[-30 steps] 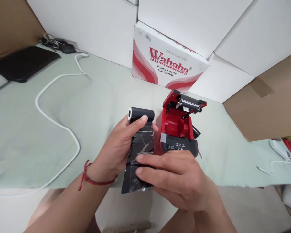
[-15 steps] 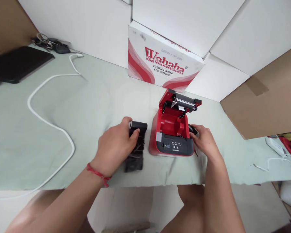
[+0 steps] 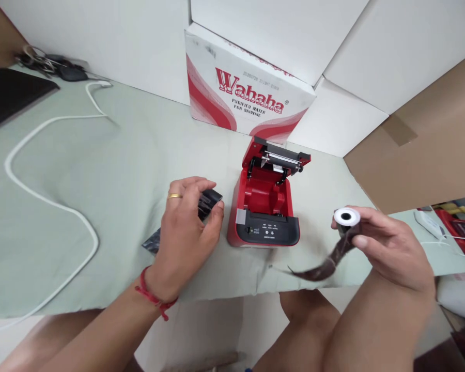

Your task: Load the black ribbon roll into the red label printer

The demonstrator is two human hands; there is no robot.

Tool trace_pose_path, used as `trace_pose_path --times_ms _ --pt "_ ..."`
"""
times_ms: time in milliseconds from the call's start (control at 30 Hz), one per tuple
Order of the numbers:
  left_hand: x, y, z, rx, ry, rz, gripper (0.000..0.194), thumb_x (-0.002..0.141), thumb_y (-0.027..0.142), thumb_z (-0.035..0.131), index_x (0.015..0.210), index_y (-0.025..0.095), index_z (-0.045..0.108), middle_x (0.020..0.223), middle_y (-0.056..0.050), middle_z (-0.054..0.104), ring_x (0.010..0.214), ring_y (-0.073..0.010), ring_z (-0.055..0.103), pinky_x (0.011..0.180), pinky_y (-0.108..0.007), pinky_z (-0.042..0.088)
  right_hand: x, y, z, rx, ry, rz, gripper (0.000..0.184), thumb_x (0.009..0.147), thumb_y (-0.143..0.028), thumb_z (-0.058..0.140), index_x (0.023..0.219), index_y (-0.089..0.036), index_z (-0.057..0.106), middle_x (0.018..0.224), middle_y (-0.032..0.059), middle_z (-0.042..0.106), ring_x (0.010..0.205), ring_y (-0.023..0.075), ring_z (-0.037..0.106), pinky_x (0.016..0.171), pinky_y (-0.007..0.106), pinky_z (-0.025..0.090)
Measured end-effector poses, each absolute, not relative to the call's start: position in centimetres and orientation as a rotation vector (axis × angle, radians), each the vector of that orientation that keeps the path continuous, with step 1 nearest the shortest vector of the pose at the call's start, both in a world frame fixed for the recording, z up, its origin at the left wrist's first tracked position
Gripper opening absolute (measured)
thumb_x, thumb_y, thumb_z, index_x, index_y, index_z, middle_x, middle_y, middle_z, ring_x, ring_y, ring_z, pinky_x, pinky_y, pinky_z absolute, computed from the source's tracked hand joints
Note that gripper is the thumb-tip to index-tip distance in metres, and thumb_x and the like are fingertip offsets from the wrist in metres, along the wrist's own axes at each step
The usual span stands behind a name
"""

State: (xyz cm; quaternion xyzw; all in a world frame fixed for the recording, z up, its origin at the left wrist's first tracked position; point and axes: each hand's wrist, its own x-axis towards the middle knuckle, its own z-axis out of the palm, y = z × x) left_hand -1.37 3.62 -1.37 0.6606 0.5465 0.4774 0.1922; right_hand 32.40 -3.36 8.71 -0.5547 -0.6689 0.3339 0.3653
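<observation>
2 film rolls in handling, 1 either side of an open red machine

The step in hand looks like handling the rolls: the right hand has thumb and fingers closed on a white-ended roll, apparently raised off the green cloth to the machine's right, its dark strip trailing loose; the left hand curls part-way round a black roll on the other side, though whether its fingers press or merely rest there I cannot tell; the next move, I judge, calls for a steady right-hand grip and a free strip, kept from folding or catching on the machine
</observation>
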Motion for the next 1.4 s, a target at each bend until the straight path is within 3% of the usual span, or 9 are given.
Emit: trace_pose_path --times_ms 100,367,667,967,1133,1200,1267,1333,1400 --pt "-0.9 2.8 -1.1 1.928 1.420 1.442 0.026 0.097 0.019 0.060 0.122 0.020 0.062 0.128 -0.015 0.062 0.122 -0.0300 0.064 0.100 -0.050 0.061 30.3 -2.3 8.0 -1.323 -1.676 0.936 0.031 0.097 -0.035 0.078 0.128 -0.032 0.078 0.106 0.0051 0.082 0.092 0.0209 0.076 0.070 0.030 0.063" --pt "0.2 0.6 -1.5 2.236 0.854 1.498 0.055 0.082 0.008 0.059 0.135 0.021 0.056 0.141 -0.018 0.055 0.142 -0.0376 0.052 0.119 -0.063 0.049 24.6 1.7 6.4 -1.578 -1.865 0.789 0.035 0.100 -0.037 0.070 0.135 -0.032 0.072 0.134 0.0058 0.074 0.129 0.0261 0.066 0.113 0.050 0.052" --pt "0.8 -0.8 -1.8 2.365 0.838 1.568 0.044 0.085 0.006 0.060 0.124 0.023 0.068 0.127 -0.013 0.071 0.135 -0.0297 0.061 0.118 -0.053 0.054 21.4 4.3 5.6 -1.711 -2.101 0.478 0.032 0.095 -0.025 0.065 0.124 -0.026 0.077 0.132 0.0091 0.077 0.129 0.0310 0.066 0.112 0.054 0.054" --pt "0.9 -0.8 -1.0 2.349 0.814 1.585 0.030 0.096 0.004 0.061 0.117 0.022 0.073 0.103 -0.004 0.083 0.114 -0.0220 0.074 0.111 -0.043 0.056 20.7 5.5 5.3 -1.677 -2.144 0.626 0.035 0.099 -0.026 0.062 0.129 -0.026 0.078 0.142 0.0088 0.074 0.143 0.0302 0.062 0.121 0.054 0.048" --pt "1.8 -0.9 -1.3 2.294 0.852 1.624 0.032 0.094 0.004 0.061 0.116 0.023 0.073 0.102 -0.004 0.083 0.113 -0.0233 0.074 0.107 -0.044 0.056 21.9 3.4 6.1 -1.631 -1.750 0.592 0.020 0.100 -0.037 0.068 0.108 -0.027 0.084 0.104 0.0031 0.085 0.100 0.0223 0.078 0.097 0.042 0.061" --pt "2.0 -0.9 -1.4 2.261 0.847 1.653 0.033 0.093 0.003 0.061 0.116 0.023 0.073 0.101 -0.004 0.084 0.111 -0.0235 0.074 0.105 -0.044 0.056 22.8 3.0 6.2 -1.563 -1.449 0.405 0.018 0.098 -0.040 0.072 0.099 -0.026 0.083 0.076 -0.0010 0.076 0.076 0.0182 0.073 0.084 0.038 0.061" --pt "2.0 -0.9 -1.4 2.254 0.839 1.663 0.032 0.093 0.004 0.061 0.115 0.023 0.073 0.101 -0.004 0.084 0.110 -0.0236 0.074 0.105 -0.044 0.056 23.7 3.2 5.9 -1.448 -1.214 0.192 0.019 0.097 -0.042 0.074 0.099 -0.025 0.082 0.068 -0.0034 0.067 0.070 0.0167 0.068 0.080 0.036 0.059" --pt "1.8 -0.9 -1.3 2.270 0.829 1.655 0.031 0.093 0.004 0.061 0.115 0.022 0.073 0.102 -0.003 0.084 0.110 -0.0234 0.074 0.106 -0.044 0.055 24.4 3.9 5.2 -1.379 -1.112 0.107 0.025 0.098 -0.046 0.073 0.111 -0.026 0.080 0.085 0.0003 0.073 0.088 0.0191 0.073 0.088 0.038 0.058" --pt "1.7 -0.9 -1.1 2.284 0.816 1.647 0.029 0.094 0.004 0.062 0.114 0.020 0.074 0.102 -0.003 0.084 0.110 -0.0229 0.073 0.106 -0.043 0.054 24.7 4.8 4.3 -1.374 -1.129 0.206 0.038 0.101 -0.050 0.066 0.132 -0.030 0.073 0.127 0.0063 0.077 0.126 0.0221 0.070 0.108 0.043 0.054"
